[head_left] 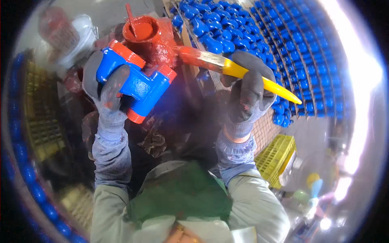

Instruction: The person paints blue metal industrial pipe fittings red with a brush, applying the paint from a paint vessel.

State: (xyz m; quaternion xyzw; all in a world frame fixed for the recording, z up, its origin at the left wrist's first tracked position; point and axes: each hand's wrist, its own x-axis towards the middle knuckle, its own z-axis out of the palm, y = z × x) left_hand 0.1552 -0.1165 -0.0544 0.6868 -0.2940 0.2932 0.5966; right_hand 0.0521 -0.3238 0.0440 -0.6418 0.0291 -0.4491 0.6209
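Observation:
Gripped in my gloved left hand is a blue pipe fitting with several branches. Its rims are coated in red paint. My right hand, also in a grey glove, is closed around the yellow handle of a paintbrush. The brush's red-covered bristle end points left, by the paint-crusted side of the red paint pot and close to the fitting's upper right rim. Whether bristles and pot touch, I cannot tell. A thin red stick stands in the pot.
Many blue fittings lie heaped at the upper right, beside more on wire mesh racks. A yellow crate stands at the lower right. At the upper left are a white bucket and a reddish container. More blue pieces line the left edge.

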